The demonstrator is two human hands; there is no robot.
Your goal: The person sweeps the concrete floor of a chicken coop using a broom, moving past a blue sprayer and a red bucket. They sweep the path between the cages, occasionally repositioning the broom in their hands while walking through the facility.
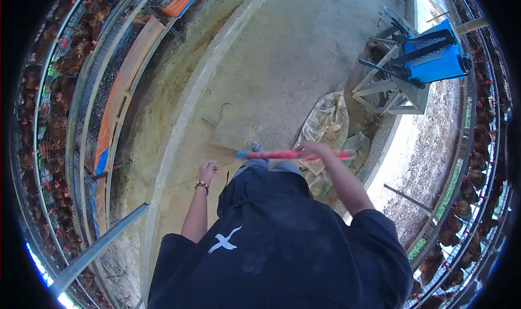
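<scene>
My right hand [313, 149] is wrapped round the red handle of a broom [277, 155], which lies crosswise in front of my legs. Its blue collar points left, and the bristles beyond are smeared by motion over the concrete floor. My left hand [208, 171] hangs to the left of my body, fingers curled in with nothing seen in them, apart from the broom. A bracelet circles that wrist.
A crumpled plastic sheet [325, 119] lies on the floor at right. Behind it, a wooden stand [399, 94] bears a blue container [434, 54]. Caged hens [54, 119] line both sides. A metal pole [100, 246] juts in at lower left.
</scene>
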